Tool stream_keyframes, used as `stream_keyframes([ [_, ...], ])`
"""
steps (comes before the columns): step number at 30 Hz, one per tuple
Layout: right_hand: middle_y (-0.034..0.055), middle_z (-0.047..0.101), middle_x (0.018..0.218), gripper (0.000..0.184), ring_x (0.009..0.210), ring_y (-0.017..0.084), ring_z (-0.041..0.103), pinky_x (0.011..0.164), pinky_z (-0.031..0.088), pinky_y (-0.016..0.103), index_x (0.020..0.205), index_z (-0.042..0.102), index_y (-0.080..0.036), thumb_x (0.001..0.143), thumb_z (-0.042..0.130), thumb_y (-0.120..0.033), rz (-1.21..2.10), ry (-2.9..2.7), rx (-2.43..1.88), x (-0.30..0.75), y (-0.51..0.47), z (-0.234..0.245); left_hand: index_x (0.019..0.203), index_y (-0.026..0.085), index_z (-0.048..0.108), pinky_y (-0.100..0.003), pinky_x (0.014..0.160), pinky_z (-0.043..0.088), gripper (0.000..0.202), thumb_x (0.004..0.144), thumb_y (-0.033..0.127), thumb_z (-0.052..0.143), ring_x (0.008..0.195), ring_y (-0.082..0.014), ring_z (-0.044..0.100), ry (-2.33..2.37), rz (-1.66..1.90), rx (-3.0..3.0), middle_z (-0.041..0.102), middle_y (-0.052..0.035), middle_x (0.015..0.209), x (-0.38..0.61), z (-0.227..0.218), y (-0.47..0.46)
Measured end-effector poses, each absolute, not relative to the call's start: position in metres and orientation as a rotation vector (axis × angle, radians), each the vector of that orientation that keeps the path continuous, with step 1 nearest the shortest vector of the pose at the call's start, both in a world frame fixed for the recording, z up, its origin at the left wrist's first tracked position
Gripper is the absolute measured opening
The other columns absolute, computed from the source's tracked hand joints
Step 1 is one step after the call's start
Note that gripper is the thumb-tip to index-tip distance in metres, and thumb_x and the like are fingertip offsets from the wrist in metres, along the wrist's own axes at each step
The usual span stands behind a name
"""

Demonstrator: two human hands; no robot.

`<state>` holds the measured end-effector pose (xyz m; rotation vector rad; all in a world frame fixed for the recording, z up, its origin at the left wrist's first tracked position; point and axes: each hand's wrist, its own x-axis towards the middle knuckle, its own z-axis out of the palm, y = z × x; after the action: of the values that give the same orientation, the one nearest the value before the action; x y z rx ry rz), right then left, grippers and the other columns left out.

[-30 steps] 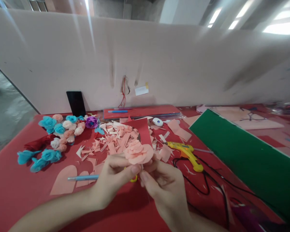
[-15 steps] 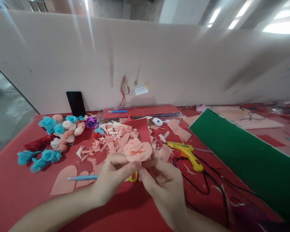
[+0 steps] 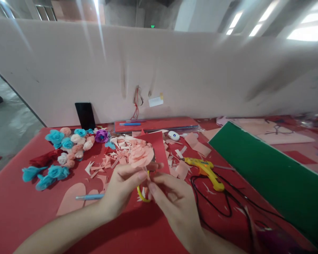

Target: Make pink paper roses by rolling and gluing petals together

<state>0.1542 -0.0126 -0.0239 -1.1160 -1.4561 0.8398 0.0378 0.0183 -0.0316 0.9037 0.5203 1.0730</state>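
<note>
A pink paper flower [image 3: 141, 155] is held up over the middle of the table, its layered petals tilted to the left. My left hand [image 3: 125, 185] pinches it from below, near its base. Just under the petals, the fingertips of my right hand [image 3: 172, 197] close on the flower's narrow lower end. Behind the fingers shows a yellow loop [image 3: 143, 194], perhaps a scissors handle, partly hidden by my hands. A blue pen [image 3: 90, 197] lies beside my left wrist on cut pink petal shapes [image 3: 72, 197].
Pink paper scraps [image 3: 116, 151] spread behind my hands. On the right lie a yellow glue gun [image 3: 205, 169] with a black cord and a green board [image 3: 265, 176]. Blue, pink and white paper flowers [image 3: 67, 143] cluster left, near a phone [image 3: 85, 115] leaning on the white partition [image 3: 196, 77].
The flower has tipped to the left, so that its underside and narrow base show between my hands. More of the yellow loop is visible. Both hands keep their pinch.
</note>
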Motion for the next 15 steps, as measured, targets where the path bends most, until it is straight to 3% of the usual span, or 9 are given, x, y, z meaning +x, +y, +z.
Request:
stream_keyframes([
  [5, -0.0001, 0.055, 0.052, 0.015, 0.045, 0.012, 0.051, 0.044, 0.043, 0.023, 0.060, 0.056, -0.017, 0.073, 0.050, -0.018, 0.846, -1.451, -1.110, 0.1556, -0.0114, -0.0215, 0.053, 0.017, 0.069, -0.023, 0.047, 0.045, 0.024, 0.066, 0.037, 0.071, 0.046, -0.0100, 0.052, 0.548, 1.082, 0.906, 0.068, -0.0050, 0.071, 0.0388, -0.0313, 0.0204],
  [9, 0.0001, 0.054, 0.053, 0.026, 0.046, 0.010, 0.049, 0.043, 0.041, 0.021, 0.056, 0.055, -0.017, 0.079, 0.045, -0.019, 0.902, -1.446, -1.043, 0.1597, -0.0128, -0.0243, 0.062, 0.018, 0.072, -0.024, 0.049, 0.043, 0.020, 0.069, 0.036, 0.068, 0.047, -0.0127, 0.053, 0.489, 1.039, 0.946, 0.059, -0.0020, 0.048, 0.0379, -0.0320, 0.0198],
  [11, -0.0002, 0.054, 0.052, 0.027, 0.046, 0.010, 0.048, 0.043, 0.040, 0.020, 0.054, 0.055, -0.016, 0.079, 0.045, -0.020, 0.928, -1.436, -1.037, 0.1596, -0.0135, -0.0256, 0.066, 0.018, 0.072, -0.024, 0.049, 0.041, 0.019, 0.071, 0.036, 0.067, 0.047, -0.0125, 0.052, 0.485, 1.012, 0.972, 0.057, -0.0015, 0.046, 0.0368, -0.0338, 0.0189],
  [15, 0.0003, 0.056, 0.052, 0.019, 0.045, 0.011, 0.051, 0.043, 0.043, 0.022, 0.061, 0.061, -0.016, 0.076, 0.051, -0.018, 0.895, -1.454, -1.075, 0.1557, -0.0131, -0.0250, 0.057, 0.016, 0.069, -0.024, 0.048, 0.039, 0.028, 0.070, 0.040, 0.066, 0.046, -0.0119, 0.049, 0.529, 0.990, 1.021, 0.057, -0.0024, 0.048, 0.0345, -0.0390, 0.0173],
])
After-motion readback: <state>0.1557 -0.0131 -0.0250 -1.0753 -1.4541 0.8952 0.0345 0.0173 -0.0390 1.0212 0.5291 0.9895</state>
